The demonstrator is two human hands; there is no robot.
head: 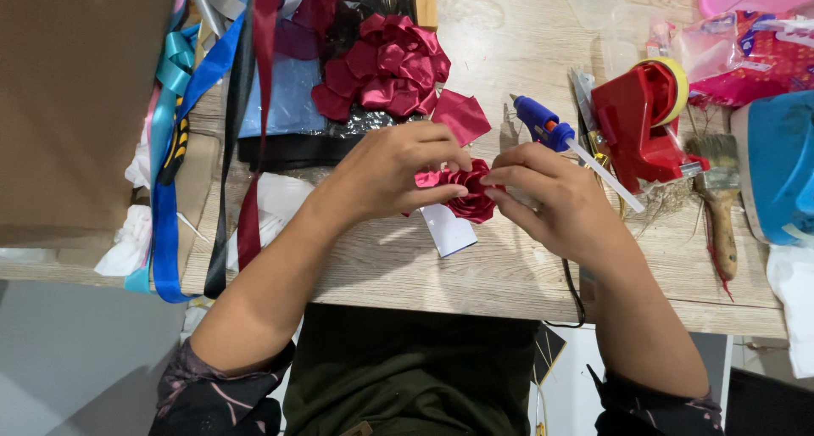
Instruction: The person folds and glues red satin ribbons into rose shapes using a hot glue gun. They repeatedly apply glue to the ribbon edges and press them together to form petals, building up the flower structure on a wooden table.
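Over the wooden table (509, 266), I am pinching a small red ribbon rose (469, 192) between my left hand (392, 171) and right hand (547, 194), fingers closed on it; a blue glue gun (547, 131) is lying just behind my right hand.

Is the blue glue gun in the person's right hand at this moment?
No, the glue gun lies on the table while the right hand holds the red ribbon rose.

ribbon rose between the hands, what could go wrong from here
1. The glue gun lies right behind the right hand, its nozzle end close to the knuckles; a burn seems possible if it is hot.
2. The small ribbon rose is pinched by both the right hand and the left hand; a slack grip might let the folded petals loosen.
3. Loose ribbons hang over the table edge and could snag an arm.
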